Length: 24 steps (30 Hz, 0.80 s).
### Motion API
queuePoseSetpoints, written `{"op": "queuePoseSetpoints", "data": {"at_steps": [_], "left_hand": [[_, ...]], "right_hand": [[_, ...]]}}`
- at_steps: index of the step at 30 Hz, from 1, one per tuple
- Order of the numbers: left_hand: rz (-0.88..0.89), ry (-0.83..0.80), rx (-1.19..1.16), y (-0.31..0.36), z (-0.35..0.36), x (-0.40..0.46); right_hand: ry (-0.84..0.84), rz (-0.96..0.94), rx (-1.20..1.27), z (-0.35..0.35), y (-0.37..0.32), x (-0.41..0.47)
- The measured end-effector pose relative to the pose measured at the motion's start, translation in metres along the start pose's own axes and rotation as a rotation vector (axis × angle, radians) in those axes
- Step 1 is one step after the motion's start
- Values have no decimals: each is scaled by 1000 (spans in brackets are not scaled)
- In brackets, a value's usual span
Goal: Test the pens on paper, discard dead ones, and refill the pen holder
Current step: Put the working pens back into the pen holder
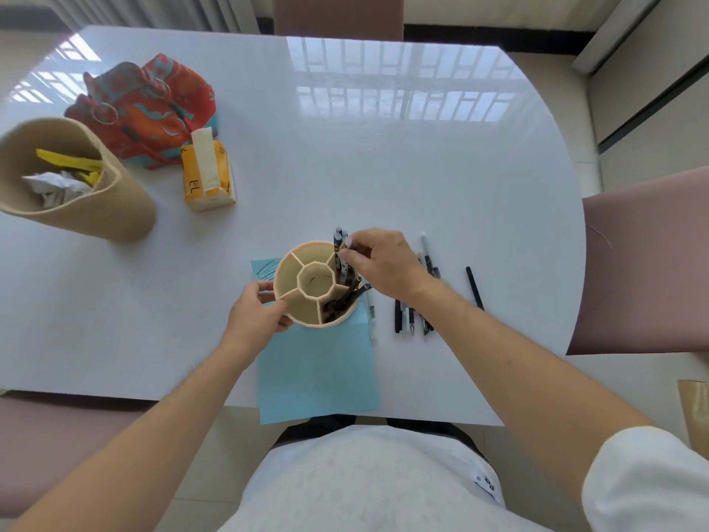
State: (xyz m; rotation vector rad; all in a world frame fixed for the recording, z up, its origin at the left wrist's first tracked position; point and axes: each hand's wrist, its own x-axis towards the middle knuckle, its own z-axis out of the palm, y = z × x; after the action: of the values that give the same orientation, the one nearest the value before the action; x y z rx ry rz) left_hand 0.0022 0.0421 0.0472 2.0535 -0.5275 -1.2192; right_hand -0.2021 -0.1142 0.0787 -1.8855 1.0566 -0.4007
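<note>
L hand (256, 309) grips pen holder (288, 271) wall at frame center, R hand (378, 263) pinches pen (338, 252); should lower tip straight into R compartment w/o tipping holder.

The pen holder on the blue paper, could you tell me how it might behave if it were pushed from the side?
The pen holder looks tall for its base, so it may tip rather than slide. All its pens lean in one right-side compartment, which probably favours tipping that way. The left hand grips its wall, perhaps steadying it, and the blue paper underneath might slip on the glossy table.
</note>
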Motion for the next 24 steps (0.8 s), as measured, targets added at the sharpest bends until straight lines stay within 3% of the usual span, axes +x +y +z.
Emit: {"op": "queuePoseSetpoints", "data": {"at_steps": [5, 7, 11, 17, 20, 24], "left_hand": [[12, 4, -14, -2, 1, 1], [16, 11, -23, -5, 0, 2], [21, 25, 2, -10, 0, 6], [53, 69, 66, -13, 2, 8], [40, 64, 95, -19, 4, 5], [44, 38, 79, -23, 3, -1]], "right_hand": [[-107, 54, -251, 7, -9, -2], [-73, 122, -174, 6, -9, -7], [91, 290, 211, -11, 11, -23], [443, 604, -47, -78, 108, -83], [389, 759, -178, -90, 146, -111], [258, 774, -310, -82, 162, -126]]}}
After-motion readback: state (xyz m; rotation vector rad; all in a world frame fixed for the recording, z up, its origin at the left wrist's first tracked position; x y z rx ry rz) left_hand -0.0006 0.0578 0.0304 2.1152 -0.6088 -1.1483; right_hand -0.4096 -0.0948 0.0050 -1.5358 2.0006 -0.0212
